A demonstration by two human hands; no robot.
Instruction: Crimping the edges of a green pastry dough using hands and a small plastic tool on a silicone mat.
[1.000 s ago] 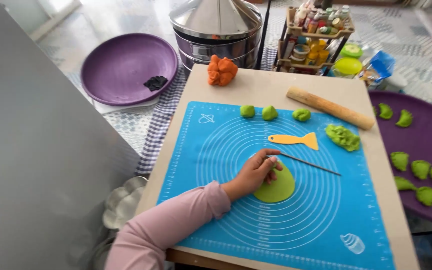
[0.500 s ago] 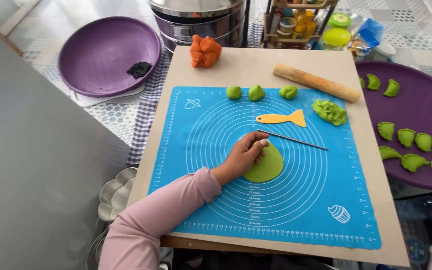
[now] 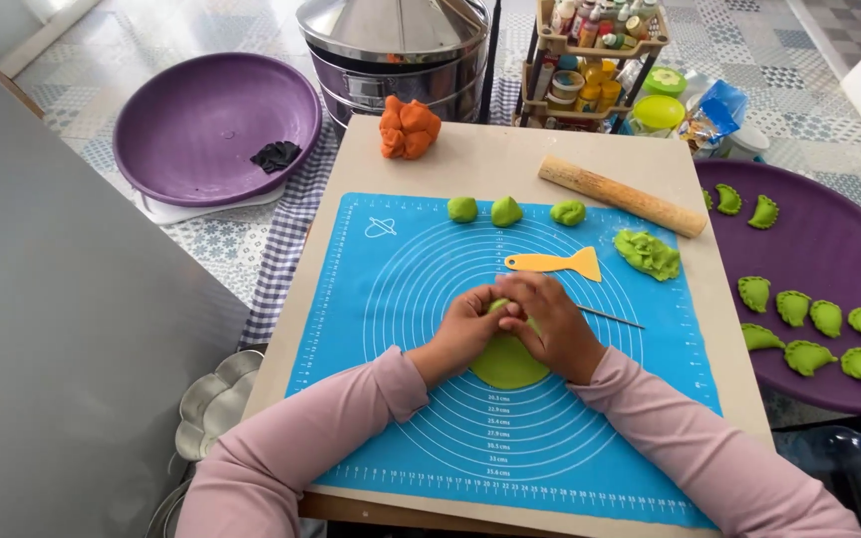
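We see the flat green dough disc (image 3: 506,363) lying near the middle of the blue silicone mat (image 3: 391,299), with both hands meeting over its far edge. The left hand (image 3: 462,334) and the right hand (image 3: 550,324) are drawn together, fingertips pinching the rim of the disc between them. We judge the dough light, soft and easily dented (a hard squeeze would mark it), a little tacky against the mat, so it is best taken by its thin edge with fingertips and lifted gently rather than gripped across the middle.

Just beyond the hands lie an orange plastic scraper (image 3: 555,263) and a thin metal pick (image 3: 610,317). Farther back sit three small green dough balls (image 3: 506,210), a rough green dough lump (image 3: 648,253) and a wooden rolling pin (image 3: 621,195). An orange dough lump (image 3: 409,128) rests on the bare bench (image 3: 490,164).

At the right, a purple tray (image 3: 809,249) holds finished green dumplings (image 3: 809,314). At the left, a purple bowl (image 3: 213,125) holds a small black scrap (image 3: 276,154). Behind the bench stand a metal steamer (image 3: 401,45), a wire rack of small coloured bottles (image 3: 590,50), round lime-green lidded tubs (image 3: 658,112) and a crumpled blue packet (image 3: 715,105); their labels are too small to make out.
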